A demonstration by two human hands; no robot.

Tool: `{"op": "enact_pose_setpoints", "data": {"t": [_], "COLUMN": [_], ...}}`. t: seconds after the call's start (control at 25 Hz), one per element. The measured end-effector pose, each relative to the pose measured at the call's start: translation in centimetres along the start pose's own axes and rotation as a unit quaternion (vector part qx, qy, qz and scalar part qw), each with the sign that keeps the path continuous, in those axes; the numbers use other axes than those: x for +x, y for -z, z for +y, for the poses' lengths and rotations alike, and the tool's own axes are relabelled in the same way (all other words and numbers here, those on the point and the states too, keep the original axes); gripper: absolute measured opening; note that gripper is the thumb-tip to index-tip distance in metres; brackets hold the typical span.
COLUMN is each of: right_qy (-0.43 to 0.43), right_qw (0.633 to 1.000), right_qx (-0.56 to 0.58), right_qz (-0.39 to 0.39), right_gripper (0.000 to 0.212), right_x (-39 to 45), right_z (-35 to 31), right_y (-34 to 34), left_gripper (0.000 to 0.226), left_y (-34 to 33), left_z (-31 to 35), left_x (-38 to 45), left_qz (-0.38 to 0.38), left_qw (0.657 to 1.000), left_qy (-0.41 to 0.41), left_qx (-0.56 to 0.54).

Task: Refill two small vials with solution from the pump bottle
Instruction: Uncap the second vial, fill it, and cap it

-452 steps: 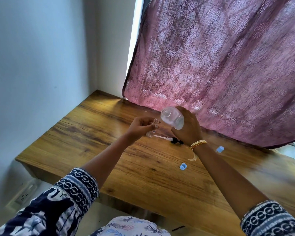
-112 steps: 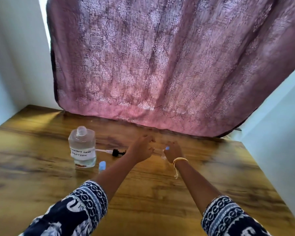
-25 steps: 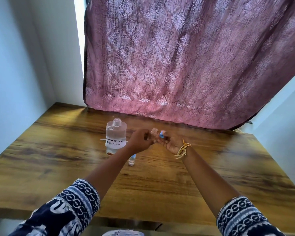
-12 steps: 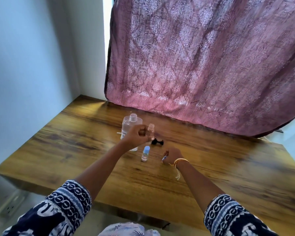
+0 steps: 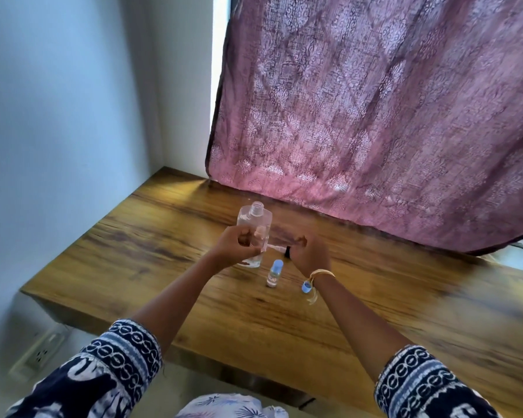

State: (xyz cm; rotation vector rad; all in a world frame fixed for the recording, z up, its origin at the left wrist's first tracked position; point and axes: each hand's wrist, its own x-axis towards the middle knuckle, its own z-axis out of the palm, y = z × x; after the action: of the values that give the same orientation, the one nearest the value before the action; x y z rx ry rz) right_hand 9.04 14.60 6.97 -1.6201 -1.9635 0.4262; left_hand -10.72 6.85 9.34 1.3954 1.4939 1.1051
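Left hand (image 5: 235, 245) pinches the open vial (image 5: 258, 236) at frame centre, before the uncapped pump bottle (image 5: 253, 229); right hand (image 5: 310, 255) curls over the pump head (image 5: 287, 252), grip unclear. We fear a jolt spills it, or topples the capped vial (image 5: 274, 273) on the desk (image 5: 151, 245)

Both forearms are bare from the elbow down. Each arm wears a short dark navy sleeve, left sleeve (image 5: 103, 375) and right sleeve (image 5: 429, 387), printed with white leaf-like shapes and banded at the cuff with white chain-link ovals on pale blue. The right wrist carries a yellow bangle (image 5: 320, 273) with loose yellowish thread ends hanging. Pale floral-print fabric (image 5: 227, 407) covers the lap.
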Motion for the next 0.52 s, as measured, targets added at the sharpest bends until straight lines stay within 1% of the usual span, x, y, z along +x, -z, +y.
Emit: {"op": "enact_pose_setpoints", "data": {"t": [0.04, 0.08, 0.16, 0.2, 0.24, 0.28, 0.32, 0.4, 0.44, 0.48, 0.52], "right_qy": [0.019, 0.023, -0.005, -0.024, -0.034, -0.035, -0.025, 0.016, 0.04, 0.06, 0.062], "right_qw": [0.999, 0.995, 0.977, 0.964, 0.954, 0.949, 0.945, 0.94, 0.933, 0.921, 0.916], "right_qx": [0.049, 0.094, 0.171, 0.193, 0.203, 0.212, 0.225, 0.241, 0.237, 0.233, 0.222], "right_qz": [0.007, -0.019, -0.129, -0.18, -0.217, -0.232, -0.234, -0.242, -0.267, -0.305, -0.328], "right_gripper": [0.028, 0.041, 0.076, 0.088, 0.094, 0.095, 0.088, 0.058, 0.044, 0.038, 0.043], "right_x": [0.7, 1.3, 2.4, 2.8, 3.0, 3.2, 3.4, 3.8, 3.9, 4.0, 4.2], "right_z": [-1.2, -2.5, -4.6, -5.2, -5.7, -6.1, -6.4, -7.1, -7.2, -7.1, -6.9], "right_y": [-0.2, -0.4, -1.1, -1.6, -2.0, -2.3, -2.6, -3.0, -3.2, -3.3, -3.5], "left_gripper": [0.031, 0.039, 0.049, 0.047, 0.042, 0.038, 0.035, 0.032, 0.032, 0.031, 0.03], "left_y": [0.4, 0.9, 1.9, 2.4, 2.9, 3.3, 3.8, 4.8, 5.3, 5.6, 5.9], "left_z": [-0.3, -0.5, -0.9, -1.0, -1.2, -1.3, -1.3, -1.3, -1.2, -1.2, -1.3], "left_x": [-0.2, -0.3, -0.6, -0.7, -0.8, -0.8, -0.7, -0.7, -0.7, -0.7, -0.6], "left_qz": [0.0, 0.003, 0.013, 0.018, 0.024, 0.028, 0.031, 0.032, 0.032, 0.033, 0.036], "left_qw": [1.0, 0.999, 0.997, 0.995, 0.994, 0.992, 0.99, 0.987, 0.986, 0.985, 0.985], "left_qy": [0.004, 0.011, 0.026, 0.031, 0.037, 0.046, 0.054, 0.063, 0.065, 0.068, 0.07], "left_qx": [-0.013, -0.032, -0.074, -0.09, -0.104, -0.117, -0.127, -0.146, -0.152, -0.156, -0.154]}}
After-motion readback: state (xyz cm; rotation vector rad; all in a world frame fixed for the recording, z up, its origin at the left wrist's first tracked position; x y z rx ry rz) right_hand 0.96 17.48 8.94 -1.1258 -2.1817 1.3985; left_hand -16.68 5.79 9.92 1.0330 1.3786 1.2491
